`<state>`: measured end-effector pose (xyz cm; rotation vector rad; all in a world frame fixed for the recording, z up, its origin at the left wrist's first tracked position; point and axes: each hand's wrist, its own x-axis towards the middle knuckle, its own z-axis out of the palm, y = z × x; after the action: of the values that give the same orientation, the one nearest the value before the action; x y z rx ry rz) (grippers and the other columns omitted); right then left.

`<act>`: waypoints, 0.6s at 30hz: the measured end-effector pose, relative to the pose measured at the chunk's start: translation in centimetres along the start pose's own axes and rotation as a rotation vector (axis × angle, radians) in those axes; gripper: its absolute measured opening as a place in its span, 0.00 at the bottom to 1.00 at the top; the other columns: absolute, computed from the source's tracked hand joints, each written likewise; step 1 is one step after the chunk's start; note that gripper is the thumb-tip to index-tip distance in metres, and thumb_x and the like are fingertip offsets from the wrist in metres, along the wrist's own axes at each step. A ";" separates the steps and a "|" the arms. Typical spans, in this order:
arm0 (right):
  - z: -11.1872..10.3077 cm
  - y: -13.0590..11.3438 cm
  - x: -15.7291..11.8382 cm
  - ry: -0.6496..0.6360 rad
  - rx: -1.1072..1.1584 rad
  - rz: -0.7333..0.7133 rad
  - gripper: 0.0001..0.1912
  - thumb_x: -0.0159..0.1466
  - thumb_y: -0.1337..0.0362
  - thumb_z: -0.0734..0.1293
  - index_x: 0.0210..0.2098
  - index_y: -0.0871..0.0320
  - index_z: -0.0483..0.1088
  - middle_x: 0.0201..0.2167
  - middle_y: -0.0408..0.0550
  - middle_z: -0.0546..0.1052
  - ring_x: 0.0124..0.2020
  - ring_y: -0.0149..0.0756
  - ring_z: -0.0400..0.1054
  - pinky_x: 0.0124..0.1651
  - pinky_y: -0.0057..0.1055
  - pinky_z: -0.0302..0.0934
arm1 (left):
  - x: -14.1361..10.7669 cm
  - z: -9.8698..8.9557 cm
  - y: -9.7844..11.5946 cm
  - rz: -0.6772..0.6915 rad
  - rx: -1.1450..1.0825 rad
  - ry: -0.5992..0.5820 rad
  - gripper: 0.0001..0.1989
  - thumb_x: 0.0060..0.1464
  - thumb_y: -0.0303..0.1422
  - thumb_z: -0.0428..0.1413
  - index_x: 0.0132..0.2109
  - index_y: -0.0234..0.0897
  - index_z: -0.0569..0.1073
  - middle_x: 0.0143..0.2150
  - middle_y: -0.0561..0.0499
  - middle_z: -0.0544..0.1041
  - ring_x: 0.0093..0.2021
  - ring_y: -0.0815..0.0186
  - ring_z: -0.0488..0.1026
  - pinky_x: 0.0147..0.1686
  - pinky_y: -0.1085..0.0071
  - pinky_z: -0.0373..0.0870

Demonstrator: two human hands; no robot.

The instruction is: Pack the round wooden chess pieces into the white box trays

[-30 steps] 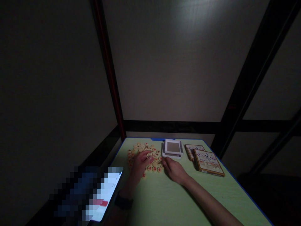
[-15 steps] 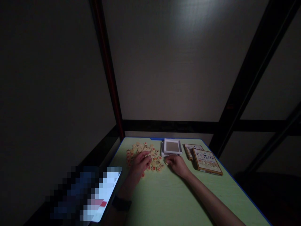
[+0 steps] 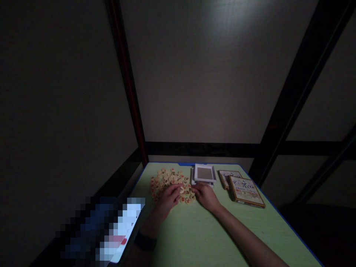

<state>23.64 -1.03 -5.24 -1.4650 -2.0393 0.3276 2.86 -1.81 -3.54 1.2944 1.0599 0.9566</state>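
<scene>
Round wooden Chinese chess pieces [image 3: 167, 179] with red and dark characters lie in a loose heap on the left of the green table. At the heap's near side my left hand [image 3: 169, 197] is closed, pinching one pale chess piece [image 3: 181, 190] between thumb and fingers. My right hand [image 3: 207, 197] is at the heap's right edge, its fingertips pressed together beside the outer pieces. Whatever those right fingers hold is hidden. Just beyond the right hand sits an open white box [image 3: 205, 173] with a brownish inside.
Two printed flat boxes with brown edges, one in front [image 3: 246, 190] and one behind it [image 3: 228, 174], lie overlapping on the table's right. A lit screen [image 3: 125, 226], partly pixelated, is at the lower left. The table [image 3: 183, 237] has a blue rim, with dark-framed walls around.
My right hand has moved slightly left, up to the heap's edge. My left hand has shifted a little down and now shows a piece at its fingertips.
</scene>
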 end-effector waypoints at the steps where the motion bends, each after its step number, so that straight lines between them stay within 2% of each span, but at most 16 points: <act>1: -0.1 -0.1 0.0 0.007 0.014 0.005 0.15 0.68 0.63 0.61 0.36 0.58 0.79 0.36 0.53 0.79 0.39 0.41 0.72 0.43 0.31 0.61 | 0.0 0.0 0.0 -0.026 -0.042 -0.016 0.21 0.55 0.45 0.58 0.50 0.37 0.75 0.28 0.54 0.69 0.26 0.73 0.63 0.25 0.78 0.60; 5: -1.0 -1.1 -0.7 0.060 0.116 -0.035 0.15 0.69 0.61 0.61 0.42 0.58 0.78 0.37 0.53 0.79 0.38 0.41 0.72 0.44 0.33 0.64 | -0.1 0.2 0.1 -0.038 -0.067 -0.047 0.22 0.51 0.45 0.60 0.50 0.37 0.73 0.29 0.56 0.67 0.26 0.73 0.61 0.25 0.77 0.57; 8: -1.7 -2.7 -1.8 0.071 0.211 -0.175 0.17 0.66 0.60 0.65 0.52 0.56 0.74 0.42 0.53 0.78 0.42 0.42 0.72 0.47 0.35 0.65 | -0.5 0.5 0.3 -0.009 -0.013 -0.103 0.22 0.49 0.45 0.60 0.48 0.38 0.71 0.30 0.56 0.68 0.26 0.73 0.61 0.25 0.77 0.57; 11: -1.9 -4.0 -2.7 0.030 0.289 -0.307 0.22 0.64 0.62 0.68 0.57 0.53 0.70 0.50 0.54 0.75 0.50 0.43 0.70 0.53 0.37 0.65 | -0.8 0.9 0.3 0.023 0.020 -0.157 0.22 0.49 0.46 0.60 0.48 0.38 0.71 0.29 0.56 0.69 0.26 0.72 0.61 0.26 0.75 0.57; 15: -1.5 -4.5 -3.0 0.015 0.278 -0.342 0.16 0.66 0.62 0.66 0.53 0.53 0.74 0.48 0.53 0.78 0.49 0.42 0.71 0.53 0.37 0.66 | -0.8 1.0 0.2 0.093 0.061 -0.223 0.22 0.51 0.44 0.59 0.51 0.39 0.69 0.29 0.57 0.69 0.26 0.71 0.63 0.26 0.74 0.59; 18: -1.7 -3.9 -2.9 0.050 0.236 -0.340 0.14 0.68 0.62 0.63 0.50 0.55 0.75 0.46 0.54 0.79 0.47 0.42 0.73 0.51 0.38 0.67 | -0.9 0.8 0.0 0.104 0.161 -0.231 0.16 0.56 0.40 0.54 0.50 0.38 0.68 0.30 0.56 0.69 0.26 0.70 0.64 0.26 0.74 0.61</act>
<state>22.23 -5.30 -2.85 -0.9575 -2.0838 0.3711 3.42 -2.93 -3.46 1.5653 0.9108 0.7877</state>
